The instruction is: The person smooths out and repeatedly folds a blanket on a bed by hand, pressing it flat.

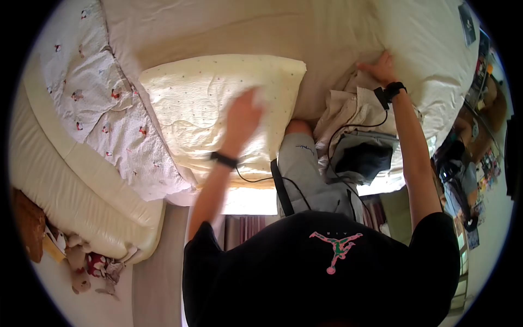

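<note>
A pale yellow cloth with small dots [190, 92] lies flat on the bed, a few wrinkles across it. My left hand [243, 117] is over this cloth, smeared by motion, so its fingers cannot be made out. Whether it touches the cloth is unclear. My right hand [381, 68] rests on the beige bed sheet [338, 32], thumb and fingers spread, holding nothing. Just below that hand is a crumpled beige cloth [346, 106]. Both wrists wear black bands with cables running from them.
A grey and black bundle of fabric [362, 158] sits beside my leg. Left of the yellow cloth is a patterned white blanket [103, 109], next to a cream padded bed edge [81, 185]. Soft toys [81, 267] lie at the lower left. Assorted items [457, 169] line the right side.
</note>
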The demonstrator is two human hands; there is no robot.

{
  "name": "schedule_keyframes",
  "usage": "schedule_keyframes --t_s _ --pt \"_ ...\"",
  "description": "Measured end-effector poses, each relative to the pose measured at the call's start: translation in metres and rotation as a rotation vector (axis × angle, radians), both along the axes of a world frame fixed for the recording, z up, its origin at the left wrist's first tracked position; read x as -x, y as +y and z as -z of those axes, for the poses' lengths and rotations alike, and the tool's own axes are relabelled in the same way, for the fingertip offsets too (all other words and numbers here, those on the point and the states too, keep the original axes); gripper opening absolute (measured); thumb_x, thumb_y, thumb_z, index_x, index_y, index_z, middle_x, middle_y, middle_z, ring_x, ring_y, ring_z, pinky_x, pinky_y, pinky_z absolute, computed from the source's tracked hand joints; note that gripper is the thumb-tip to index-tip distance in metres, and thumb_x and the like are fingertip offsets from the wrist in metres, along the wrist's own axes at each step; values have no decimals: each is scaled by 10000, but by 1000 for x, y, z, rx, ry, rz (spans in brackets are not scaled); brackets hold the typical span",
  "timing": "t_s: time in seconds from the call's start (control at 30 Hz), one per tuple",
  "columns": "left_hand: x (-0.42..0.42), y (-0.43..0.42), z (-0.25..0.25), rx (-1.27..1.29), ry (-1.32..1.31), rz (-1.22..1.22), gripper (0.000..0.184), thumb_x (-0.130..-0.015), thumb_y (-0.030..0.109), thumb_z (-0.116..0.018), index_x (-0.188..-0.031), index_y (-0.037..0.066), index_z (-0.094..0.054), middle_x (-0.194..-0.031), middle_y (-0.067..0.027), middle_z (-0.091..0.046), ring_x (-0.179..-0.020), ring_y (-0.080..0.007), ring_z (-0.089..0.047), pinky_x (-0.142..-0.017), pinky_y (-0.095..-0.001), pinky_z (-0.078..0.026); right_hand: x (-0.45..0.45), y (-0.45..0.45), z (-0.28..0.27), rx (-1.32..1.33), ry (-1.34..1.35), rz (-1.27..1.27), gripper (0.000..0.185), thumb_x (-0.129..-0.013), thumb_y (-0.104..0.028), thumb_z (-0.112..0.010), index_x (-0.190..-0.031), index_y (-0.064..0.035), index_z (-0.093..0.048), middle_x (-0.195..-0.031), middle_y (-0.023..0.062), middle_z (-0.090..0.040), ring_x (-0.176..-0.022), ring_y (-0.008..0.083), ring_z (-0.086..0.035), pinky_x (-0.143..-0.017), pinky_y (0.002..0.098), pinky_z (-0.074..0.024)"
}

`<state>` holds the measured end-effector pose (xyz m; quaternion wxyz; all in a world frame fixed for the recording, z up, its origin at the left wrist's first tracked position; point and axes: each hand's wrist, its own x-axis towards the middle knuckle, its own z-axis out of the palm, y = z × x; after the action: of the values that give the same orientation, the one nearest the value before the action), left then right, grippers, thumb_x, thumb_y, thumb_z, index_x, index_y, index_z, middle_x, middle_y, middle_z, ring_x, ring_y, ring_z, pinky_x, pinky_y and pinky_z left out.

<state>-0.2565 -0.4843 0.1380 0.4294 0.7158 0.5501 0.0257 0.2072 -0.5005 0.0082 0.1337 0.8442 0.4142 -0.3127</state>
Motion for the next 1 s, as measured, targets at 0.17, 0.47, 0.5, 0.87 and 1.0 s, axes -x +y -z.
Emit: schedule_keyframes --t_s 0.17,0.47,0.5,0.87,1.0 --pt "-186 -45 68 -50 84 160 726 -861 374 -630 -1405 -42 -387 -1471 -253 -355 -1381 -407 -305 -1132 -464 -269 43 30 13 183 82 461 1436 -538 -563 -888 -1491 72 -22 -1498 360 201 -1427 462 107 -1163 535 -99" --pt "-246 -49 143 323 395 122 1052 -855 679 -476 -1519 -11 -41 -1564 -290 64 -1429 -487 112 -1123 -604 84 41 49 7 359 472 389 1240 -639 -526 -847 -1489 55 -156 -1505 353 25 -1390 493 -3 -1136 537 -111" --pt "-247 -51 143 343 408 95 1052 -855 679 -476 -1519 -11 -41 -1564 -290 64 -1429 -487 112 -1123 -604 84 37 43 9 326 707 510 1180 -653 -479 -855 -1465 94 -219 -1517 340 -163 -1400 464 -197 -1130 509 -209" --pt "-250 -50 146 136 544 54 1038 -833 738 -443 -1541 73 -78 -1592 -221 22 -1452 -429 105 -1144 -560 86 32 37 54 293 824 472 1305 -606 -532 -870 -1492 68 -123 -1543 310 -61 -1427 390 -126 -1150 427 -211" --pt "-253 -61 147 113 517 27 1028 -830 741 -446 -1546 104 -77 -1599 -196 2 -1456 -414 109 -1151 -545 98 31 38 36 301 583 443 1348 -586 -571 -863 -1501 55 -95 -1552 307 38 -1441 379 -65 -1172 406 -151"
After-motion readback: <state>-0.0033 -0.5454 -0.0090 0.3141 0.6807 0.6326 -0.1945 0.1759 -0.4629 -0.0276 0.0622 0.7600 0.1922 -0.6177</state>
